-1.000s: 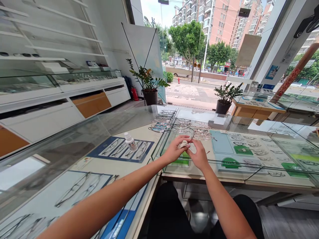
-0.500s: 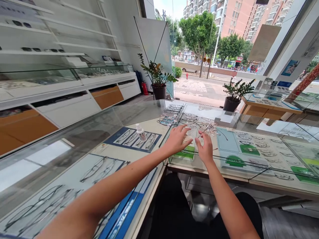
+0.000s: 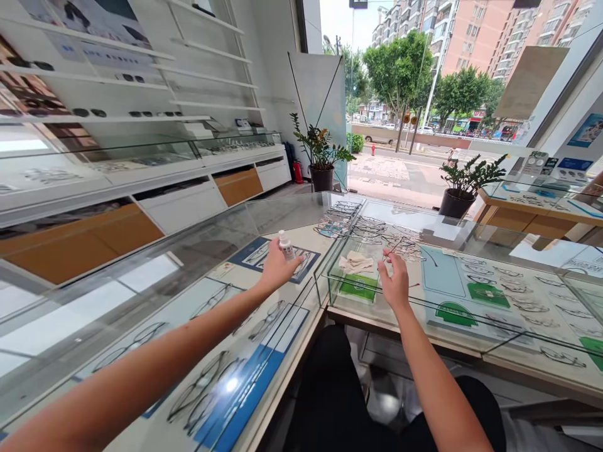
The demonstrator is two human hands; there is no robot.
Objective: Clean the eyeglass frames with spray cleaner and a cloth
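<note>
My left hand (image 3: 279, 267) reaches across the glass counter. Its fingers and thumb close around a small white bottle (image 3: 287, 246) with a white cap, which stands upright on the glass. My right hand (image 3: 394, 276) is raised over the right-hand counter, with thumb and fingertips pinched on a thin-framed pair of glasses (image 3: 392, 248). The frame appears nearly edge-on, so its lenses are hard to make out. Between the two hands lies a crumpled cream cloth (image 3: 357, 262) on the glass, beside the counter's corner. A green card (image 3: 358, 287) shows below it.
Glass display counters (image 3: 325, 276) meet in a corner before me, with rows of eyeglasses (image 3: 480, 270) inside. More glasses (image 3: 370, 227) are gathered beyond the cloth. Potted plants (image 3: 323, 179) stand past the far end. Wall shelves (image 3: 155, 116) with sunglasses are on the left.
My left hand has moved left, from above the cloth to the white bottle, and closed around it. The cloth is now uncovered. My right hand keeps its pinch. The view has turned left.
</note>
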